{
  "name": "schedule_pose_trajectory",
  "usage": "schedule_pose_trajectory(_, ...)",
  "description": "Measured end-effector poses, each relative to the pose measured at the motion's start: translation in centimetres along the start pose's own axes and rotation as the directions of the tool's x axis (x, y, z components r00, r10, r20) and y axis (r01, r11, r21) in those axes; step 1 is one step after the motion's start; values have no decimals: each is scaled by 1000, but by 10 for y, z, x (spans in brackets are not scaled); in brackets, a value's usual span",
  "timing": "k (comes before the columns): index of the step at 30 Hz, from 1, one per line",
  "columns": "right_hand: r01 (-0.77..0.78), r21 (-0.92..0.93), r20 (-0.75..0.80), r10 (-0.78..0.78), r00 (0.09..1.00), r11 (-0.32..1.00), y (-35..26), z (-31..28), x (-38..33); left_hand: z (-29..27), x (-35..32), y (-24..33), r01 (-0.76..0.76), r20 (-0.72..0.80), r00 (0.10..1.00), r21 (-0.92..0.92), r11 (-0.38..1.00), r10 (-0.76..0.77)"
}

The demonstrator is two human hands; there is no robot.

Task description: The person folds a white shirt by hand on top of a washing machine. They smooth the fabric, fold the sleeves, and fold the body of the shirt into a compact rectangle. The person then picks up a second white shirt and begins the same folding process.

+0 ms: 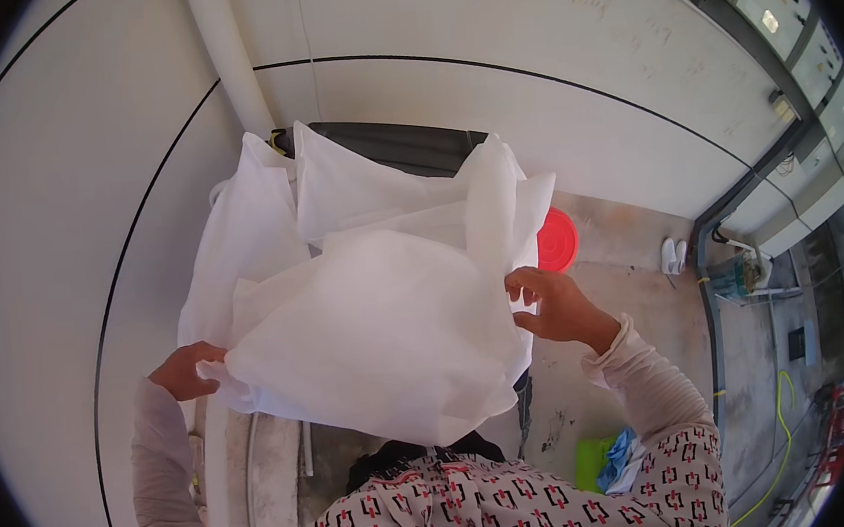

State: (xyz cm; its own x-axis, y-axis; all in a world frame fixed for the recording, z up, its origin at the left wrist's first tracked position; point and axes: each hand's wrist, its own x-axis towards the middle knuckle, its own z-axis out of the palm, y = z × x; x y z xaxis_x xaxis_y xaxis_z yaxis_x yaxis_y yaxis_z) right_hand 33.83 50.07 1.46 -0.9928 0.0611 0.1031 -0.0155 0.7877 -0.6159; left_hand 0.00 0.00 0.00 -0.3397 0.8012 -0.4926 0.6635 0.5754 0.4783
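Observation:
A large white sheet of thin, fabric-like material (pixel 377 328) spreads out in front of me, its folds and pointed corners rising at the far side. My left hand (pixel 188 371) pinches its near left edge between thumb and fingers. On the opposite side, my right hand (pixel 563 308) has curled fingers at the sheet's right edge, gripping it. Behind the sheet shows part of a dark grey or black covered object (pixel 392 146); most of whatever lies beneath the sheet is hidden.
Pale walls (pixel 157 106) close in on the left and far side, with a white pipe (pixel 229 60) in the corner. A red round lid or basin (pixel 557 240) is at right, white shoes (pixel 673 256) beyond. Green and blue items (pixel 610 460) lie near my right elbow; a yellow hose (pixel 786 432) crosses the floor.

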Motion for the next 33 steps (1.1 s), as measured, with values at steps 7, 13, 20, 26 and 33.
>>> schedule_pose_trajectory(7, 30, -196, 472, 67, 879, 980, -5, 4, 63, 11, 80, 164, -265, -266, 948, -351, 898, 176)
schedule_pose_trajectory(13, -105, -380, 425, 274, 862, 919, 36, -19, 70, 36, 77, 139, -362, -89, 932, -299, 883, 352)
schedule_pose_trajectory(20, 116, 208, 251, -168, 953, 971, 72, -72, 96, -77, 31, 107, -609, -803, 377, -591, 529, -462)
schedule_pose_trajectory(26, 144, -210, 94, -127, 987, 967, 105, -58, 148, -143, 37, -6, -621, -755, 206, -592, 514, -622)
schedule_pose_trajectory(33, 43, 107, -547, 23, 837, 993, 100, -116, 223, -201, 72, -119, -91, -774, 18, -631, 770, -633)
